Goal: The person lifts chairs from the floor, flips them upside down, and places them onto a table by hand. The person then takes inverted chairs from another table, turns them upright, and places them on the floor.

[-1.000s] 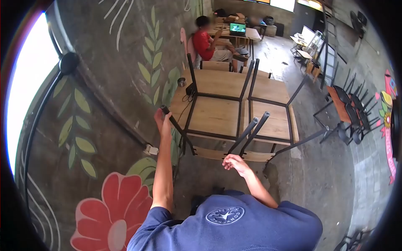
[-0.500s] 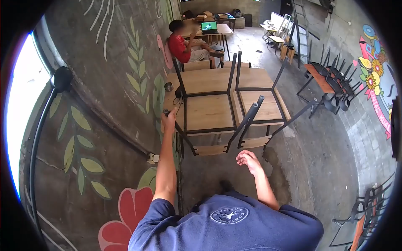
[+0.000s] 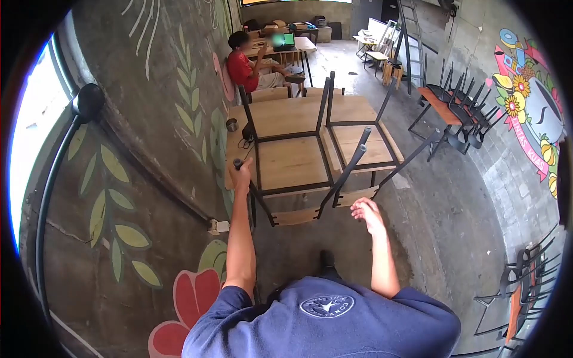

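Note:
My left hand is wrapped round a dark metal leg of the left upturned chair, near the leg's capped end. This chair lies seat-down on the wooden table, its wooden backrest hanging below the near edge. Beside it on the right, a second upturned chair rests the same way, legs pointing up. My right hand hovers in the air just in front of that chair's backrest, fingers loosely curled and somewhat apart, holding nothing. A small round tin and a dark corded item sit at the table's left side.
A painted concrete wall runs close on my left, with a socket low down. Beyond the table sits a person in a red shirt by a laptop. Stacked chairs stand right; a ladder leans farther back.
The view has shifted slightly. My right hand has moved a little right and up, nearer the right chair's backrest. My left hand still grips the same chair leg.

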Demonstrator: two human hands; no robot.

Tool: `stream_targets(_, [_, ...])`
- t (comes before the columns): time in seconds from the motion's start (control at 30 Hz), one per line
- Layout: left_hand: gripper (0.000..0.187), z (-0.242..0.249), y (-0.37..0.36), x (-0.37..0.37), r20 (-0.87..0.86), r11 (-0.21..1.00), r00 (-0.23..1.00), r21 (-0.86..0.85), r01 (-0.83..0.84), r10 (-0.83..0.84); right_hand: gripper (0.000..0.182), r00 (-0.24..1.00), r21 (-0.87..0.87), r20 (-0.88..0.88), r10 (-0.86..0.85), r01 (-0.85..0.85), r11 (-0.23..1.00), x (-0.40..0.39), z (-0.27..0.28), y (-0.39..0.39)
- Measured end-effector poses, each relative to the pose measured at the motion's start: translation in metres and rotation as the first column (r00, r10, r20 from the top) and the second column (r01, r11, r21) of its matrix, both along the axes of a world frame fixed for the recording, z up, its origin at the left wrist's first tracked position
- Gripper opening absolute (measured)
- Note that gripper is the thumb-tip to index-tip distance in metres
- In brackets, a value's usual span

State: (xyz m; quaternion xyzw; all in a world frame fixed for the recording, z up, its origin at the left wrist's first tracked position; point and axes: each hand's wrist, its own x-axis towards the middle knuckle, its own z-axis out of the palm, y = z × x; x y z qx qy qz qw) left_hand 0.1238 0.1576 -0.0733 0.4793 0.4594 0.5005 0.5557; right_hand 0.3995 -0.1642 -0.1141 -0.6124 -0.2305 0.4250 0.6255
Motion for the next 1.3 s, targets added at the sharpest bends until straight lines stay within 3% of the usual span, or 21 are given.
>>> stream_targets(0.23, [0.03, -0.013, -0.008, -0.018, 0.009, 0.999, 0.999, 0.027, 0.038, -0.038, 0.022, 0.978, -0.036, 0.202, -0.05, 0.058, 0.998, 0.007, 0.006, 0.03])
stream_targets(0.3, [0.029, -0.011, -0.019, -0.02, 0.037, 1.0, 0.999, 0.007, 0.012, -0.012, 0.034, 0.898, 0.053, 0.411, -0.158, 0.149, 0.987, 0.004, 0.008, 0.044])
stream_targets(0.43, [0.028, -0.007, -0.042, -0.024, 0.037, 0.998, 0.999, 0.058, -0.003, 0.001, 0.041, 0.775, 0.209, 0.567, -0.279, 0.192, 0.959, 0.01, 0.022, 0.074])
stream_targets(0.5, [0.026, -0.007, -0.048, -0.022, 0.05, 0.999, 0.999, 0.036, -0.001, -0.001, 0.033, 0.819, 0.184, 0.485, -0.306, 0.246, 0.952, 0.018, 0.027, 0.081])
stream_targets(0.57, [0.024, -0.008, -0.055, -0.019, 0.076, 0.988, 0.985, -0.008, -0.155, 0.155, 0.016, 0.812, 0.22, 0.499, -0.301, 0.217, 0.951, 0.031, 0.027, 0.09])
stream_targets(0.6, [0.024, -0.009, -0.057, -0.02, 0.075, 0.987, 0.984, -0.007, -0.16, 0.16, 0.011, 0.881, 0.338, 0.35, -0.319, 0.199, 0.92, 0.029, 0.032, 0.093])
stream_targets(0.73, [0.022, -0.018, -0.067, -0.025, 0.065, 0.989, 0.992, 0.098, -0.11, 0.104, 0.015, 0.868, 0.455, 0.396, -0.3, 0.098, 0.885, 0.047, 0.019, 0.102])
stream_targets(0.8, [0.022, -0.025, -0.066, -0.027, 0.096, 0.987, 0.989, 0.106, -0.121, 0.111, 0.019, 0.982, 0.486, 0.083, -0.168, 0.107, 0.868, 0.046, 0.015, 0.101])
stream_targets(0.87, [0.025, -0.03, -0.065, -0.033, 0.046, 0.997, 0.998, 0.065, -0.04, 0.037, 0.021, 0.983, 0.483, 0.077, -0.169, 0.112, 0.869, 0.044, 0.011, 0.099])
stream_targets(0.97, [0.024, -0.023, -0.076, -0.03, 0.146, 0.991, 0.98, 0.001, -0.133, 0.132, 0.029, 0.976, 0.478, 0.041, -0.213, 0.168, 0.862, 0.034, 0.014, 0.096])
stream_targets(1.13, [0.025, -0.033, -0.074, -0.04, 0.164, 0.997, 0.984, 0.022, -0.076, 0.071, 0.034, 0.947, 0.437, -0.006, -0.322, 0.292, 0.851, 0.021, 0.016, 0.091])
stream_targets(1.3, [0.026, -0.037, -0.081, -0.044, 0.158, 0.993, 0.98, -0.014, -0.116, 0.117, 0.034, 0.954, 0.426, 0.034, -0.298, 0.256, 0.868, 0.019, 0.012, 0.08])
